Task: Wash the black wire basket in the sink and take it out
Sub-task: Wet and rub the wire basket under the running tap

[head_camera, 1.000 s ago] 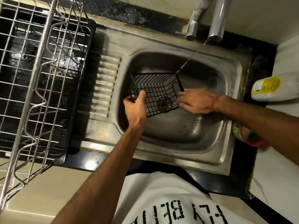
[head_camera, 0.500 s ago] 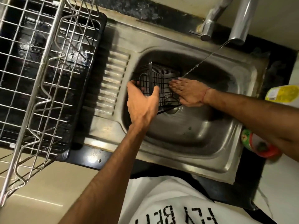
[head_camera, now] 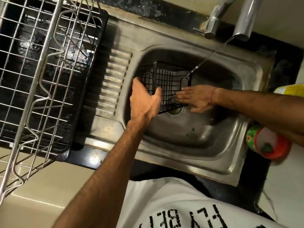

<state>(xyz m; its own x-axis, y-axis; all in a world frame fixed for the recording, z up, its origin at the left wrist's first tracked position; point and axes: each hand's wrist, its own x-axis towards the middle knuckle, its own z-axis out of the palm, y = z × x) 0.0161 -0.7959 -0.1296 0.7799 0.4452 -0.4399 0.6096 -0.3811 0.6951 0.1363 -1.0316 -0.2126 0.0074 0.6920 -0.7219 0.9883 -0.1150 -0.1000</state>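
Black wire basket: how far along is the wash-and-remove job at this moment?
Done: the black wire basket sits in the sink under a thin stream from the tap. In hand: left hand grips its edge, right hand lies flat against its wires. Left: lifting it out.

My steel wire dish rack (head_camera: pixel 41 66) sits on a black drip tray (head_camera: pixel 92 79). Across from that rack stand a green jar with an orange lid (head_camera: pixel 266 143) and a yellow-labelled bottle (head_camera: pixel 291 90).
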